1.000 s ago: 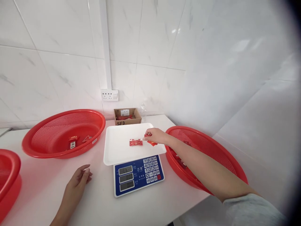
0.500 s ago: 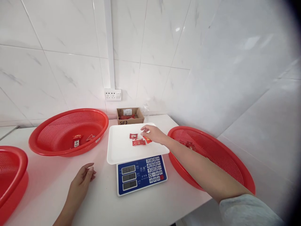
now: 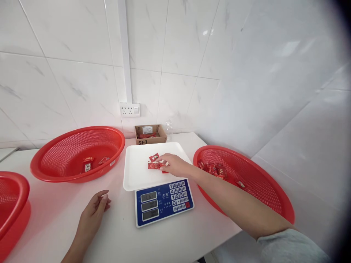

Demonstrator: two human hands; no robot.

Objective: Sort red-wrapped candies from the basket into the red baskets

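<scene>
On the white tray (image 3: 137, 179) of a digital scale (image 3: 153, 223), my right hand (image 3: 177, 165) has its thumb and fingers closed at the right end of a red wrapped packet (image 3: 153, 165). A smaller red packet (image 3: 154, 157) lies just behind it, tilted. Another bit of red wrapper (image 3: 165, 171) shows under the fingers, mostly covered by the hand. My left hand (image 3: 94, 209) rests by the table's front, left of the scale, its fingers loosely curled, thumb apart and nothing in it.
To the right stands a red basket (image 3: 263, 171) with several red packets (image 3: 216, 170). A second red basket (image 3: 55, 153) with a few packets sits back left, a third (image 3: 16, 182) at the left edge. Behind the tray is a cardboard box (image 3: 160, 138) against the tiled wall (image 3: 153, 44).
My right hand has moved left and slightly down on the tray. The packets have shifted left with it, and the smaller one has turned. My left hand stays in place.
</scene>
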